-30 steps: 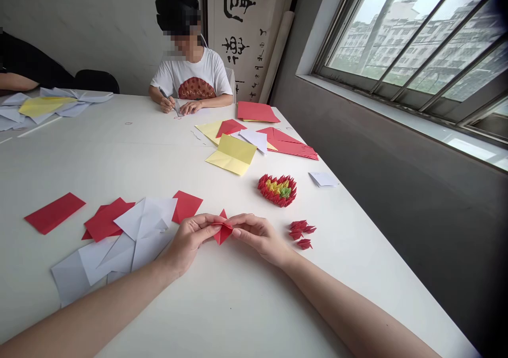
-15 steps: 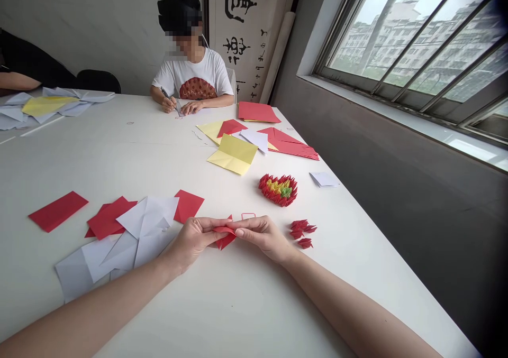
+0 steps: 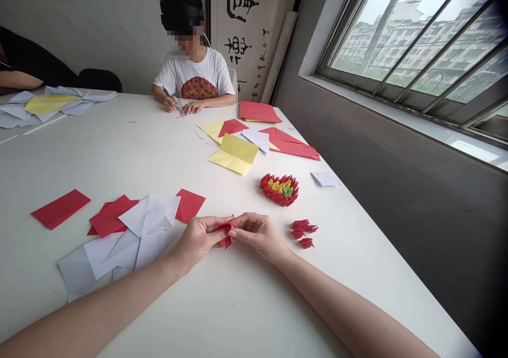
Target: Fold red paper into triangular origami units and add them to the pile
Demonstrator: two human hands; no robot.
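Note:
Between my two hands is a small piece of folded red paper (image 3: pixel 226 236), bent into a curve and partly hidden by the fingers. My left hand (image 3: pixel 200 240) pinches its left side between thumb and fingers. On its right side my right hand (image 3: pixel 256 235) grips it, the thumb pressed near the middle. To the right of my right hand lie several small folded red pieces (image 3: pixel 304 230). Beyond the hands sits a heart-shaped cluster of folded paper pieces (image 3: pixel 279 190), red round the edge with yellow and green inside.
White sheets (image 3: pixel 130 241) and red sheets (image 3: pixel 115 216) overlap at the left. Yellow paper (image 3: pixel 234 154) and stacked red paper (image 3: pixel 260 112) lie farther back. A folded white paper (image 3: pixel 325 179) is near the right table edge. Across the table (image 3: pixel 159 157) a person (image 3: pixel 194 77) writes.
The red paper has gone from flatter to more curled between my fingers. My right hand has shifted slightly left, its fingers more bent. The view has moved a little.

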